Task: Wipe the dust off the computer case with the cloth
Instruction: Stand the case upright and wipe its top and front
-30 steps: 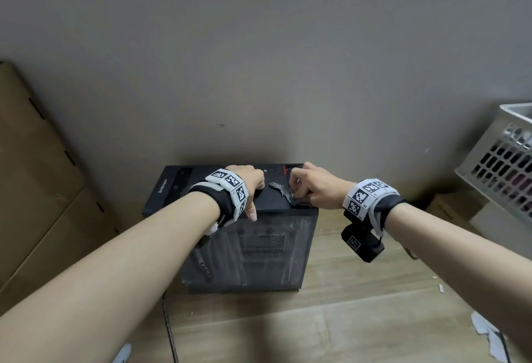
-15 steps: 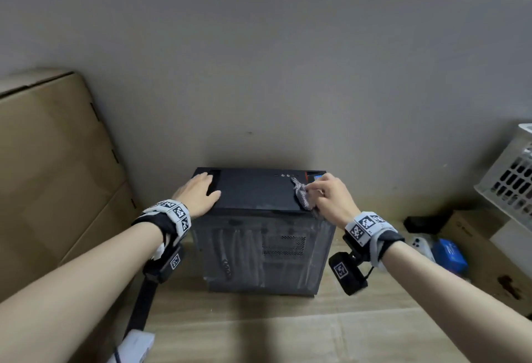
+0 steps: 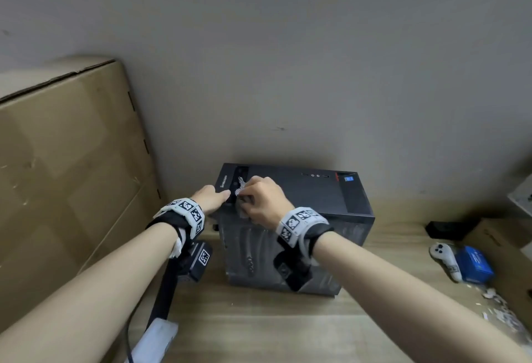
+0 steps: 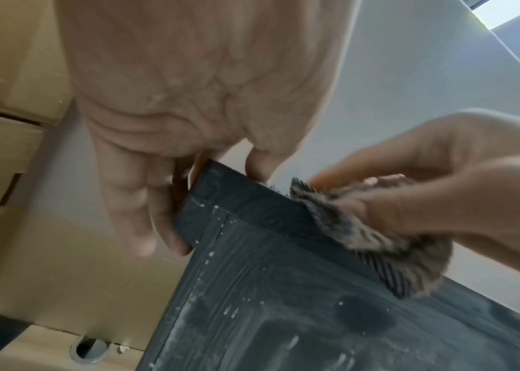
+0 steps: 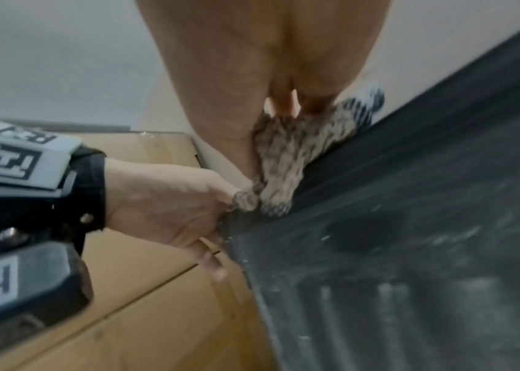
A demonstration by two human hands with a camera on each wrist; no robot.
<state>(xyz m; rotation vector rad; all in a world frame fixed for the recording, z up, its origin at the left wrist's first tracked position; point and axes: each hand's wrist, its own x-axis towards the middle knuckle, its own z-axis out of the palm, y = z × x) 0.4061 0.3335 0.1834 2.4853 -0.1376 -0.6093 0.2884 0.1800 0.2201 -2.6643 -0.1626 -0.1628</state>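
A black computer case (image 3: 305, 198) lies on a wooden floor against the wall, and its near side (image 3: 288, 253) is streaked with dust. My right hand (image 3: 262, 200) grips a grey patterned cloth (image 3: 240, 187) and presses it on the left end of the case's top. In the left wrist view the cloth (image 4: 363, 238) hangs over the top's near edge. My left hand (image 3: 211, 198) rests at the top left corner of the case. Its thumb is on top, and its straight fingers (image 4: 144, 213) lie down the left side. The right wrist view has the cloth (image 5: 290, 155) touching the left thumb.
A big cardboard box (image 3: 66, 175) stands close to the case's left. At the right lie a white controller (image 3: 444, 262), a blue box (image 3: 473, 265), a black item (image 3: 446, 229) and another carton (image 3: 506, 241). White scraps (image 3: 501, 311) litter the floor there.
My right hand has slid the cloth along the top from the right end to the left end. The left hand stays at the left corner.
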